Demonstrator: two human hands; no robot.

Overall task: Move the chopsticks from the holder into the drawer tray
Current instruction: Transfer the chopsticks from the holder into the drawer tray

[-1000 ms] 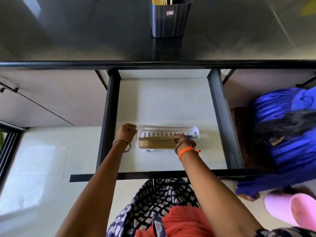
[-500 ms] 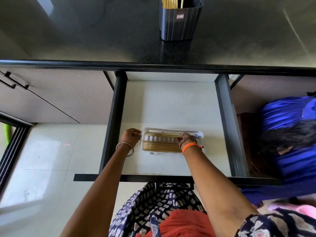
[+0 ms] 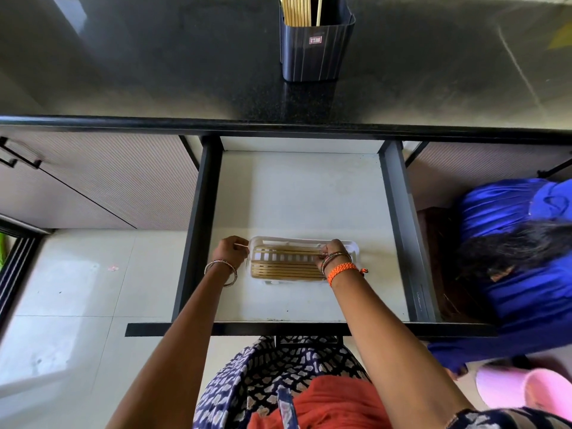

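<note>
The left hand (image 3: pixel 231 251) pinched one end of a chopstick pair at the white tray's (image 3: pixel 356 249) left rim; chopsticks (image 3: pixel 286 267) lay flat inside; the right hand (image 3: pixel 332 250) pinched their other end; more stood in the holder (image 3: pixel 315 48) on the counter.

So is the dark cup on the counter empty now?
Not empty. The dark holder stands upright on the counter, and chopsticks stick up out of its open top.

Both arms reach forward and down, hands level.
Left hand (image 3: pixel 230 251) curled with fingertips pinched; right hand (image 3: pixel 332 250) bent down, fingers closed, bangles on both wrists.
</note>
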